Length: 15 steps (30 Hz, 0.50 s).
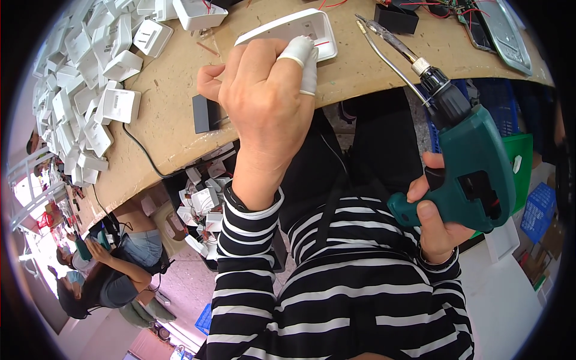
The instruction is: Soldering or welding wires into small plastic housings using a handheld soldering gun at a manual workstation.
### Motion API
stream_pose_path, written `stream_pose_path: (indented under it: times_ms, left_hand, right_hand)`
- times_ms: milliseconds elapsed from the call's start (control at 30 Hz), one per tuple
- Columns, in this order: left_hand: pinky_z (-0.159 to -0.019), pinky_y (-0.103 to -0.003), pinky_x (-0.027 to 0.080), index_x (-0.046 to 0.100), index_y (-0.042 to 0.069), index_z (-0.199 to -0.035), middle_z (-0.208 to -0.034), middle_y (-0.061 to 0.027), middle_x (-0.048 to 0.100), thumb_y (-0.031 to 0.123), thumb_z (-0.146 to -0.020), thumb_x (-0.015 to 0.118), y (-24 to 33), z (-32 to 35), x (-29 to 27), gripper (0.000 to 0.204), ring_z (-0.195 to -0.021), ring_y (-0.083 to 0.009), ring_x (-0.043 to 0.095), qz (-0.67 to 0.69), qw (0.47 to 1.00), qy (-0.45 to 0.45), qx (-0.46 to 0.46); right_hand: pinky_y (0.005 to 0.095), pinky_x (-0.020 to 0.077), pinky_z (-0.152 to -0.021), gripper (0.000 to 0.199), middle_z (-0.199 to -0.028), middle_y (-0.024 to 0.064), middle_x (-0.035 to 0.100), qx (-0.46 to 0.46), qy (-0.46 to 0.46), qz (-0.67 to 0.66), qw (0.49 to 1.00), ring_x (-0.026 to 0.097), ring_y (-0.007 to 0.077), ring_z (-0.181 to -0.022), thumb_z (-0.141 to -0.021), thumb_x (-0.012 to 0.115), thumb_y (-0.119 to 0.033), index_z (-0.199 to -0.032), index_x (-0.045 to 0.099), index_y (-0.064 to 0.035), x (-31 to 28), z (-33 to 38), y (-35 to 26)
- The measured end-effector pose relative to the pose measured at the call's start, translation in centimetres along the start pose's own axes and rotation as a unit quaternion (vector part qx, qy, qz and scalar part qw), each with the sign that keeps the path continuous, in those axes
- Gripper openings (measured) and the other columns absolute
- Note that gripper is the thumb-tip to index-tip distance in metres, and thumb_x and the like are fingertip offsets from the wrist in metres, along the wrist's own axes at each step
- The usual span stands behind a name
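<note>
My left hand (267,90), with white finger cots on two digits, reaches over a white plastic housing (326,33) near the front edge of the bench. Its cotted fingertips are pinched together inside the housing, on a short red wire (323,43). The exact grip is partly hidden by the fingers. On the right, my right hand (441,219) is wrapped round the handle of a green soldering gun (480,162). The gun's long tip and thin curved feed tube point up and left over the bench, apart from the housing.
Many white plastic housings (123,105) are heaped at the left. A small black box (205,114) lies beside my left wrist; another black box (396,19) is at the back. A box of white parts (205,201) stands below the bench. Another person (114,276) works at the left.
</note>
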<state>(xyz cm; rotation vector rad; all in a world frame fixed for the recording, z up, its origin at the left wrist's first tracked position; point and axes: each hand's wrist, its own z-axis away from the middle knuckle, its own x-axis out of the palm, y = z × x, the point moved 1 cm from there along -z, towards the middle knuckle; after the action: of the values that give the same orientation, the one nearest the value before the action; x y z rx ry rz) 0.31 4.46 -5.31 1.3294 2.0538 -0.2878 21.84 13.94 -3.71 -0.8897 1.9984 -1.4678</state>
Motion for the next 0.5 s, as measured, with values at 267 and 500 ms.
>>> stream_pose_path:
  times_ms: [267, 500]
  left_hand:
    - [-0.076, -0.040, 0.023, 0.064, 0.008, -0.070, -0.085, -0.0005, 0.055, 0.011, -0.062, 0.065, -0.1, -0.5, -0.2, 0.009, -0.081, -0.0180, 0.050, -0.035, 0.999, 0.004, -0.020]
    - [-0.091, -0.042, 0.025, 0.067, 0.006, -0.075, -0.095, -0.0017, 0.062, 0.012, -0.068, 0.064, 0.7, -1.8, -0.3, 0.009, -0.084, -0.0174, 0.056, -0.044, 0.996, -0.055, -0.047]
  right_hand:
    - [0.0279, 0.0512, -0.059, 0.058, -0.106, 0.0255, 0.054, 0.029, -0.049, -0.002, 0.998, 0.059, 0.0182, -0.068, -0.071, 0.059, 0.001, -0.123, 0.033, 0.0087, -0.2, 0.3, -0.1]
    - [0.0281, 0.0513, -0.062, 0.060, -0.108, 0.0258, 0.053, 0.022, -0.114, 0.029, 0.993, 0.059, 0.0183, -0.070, -0.071, 0.058, 0.004, -0.124, 0.032, 0.0089, -0.2, 0.5, 0.5]
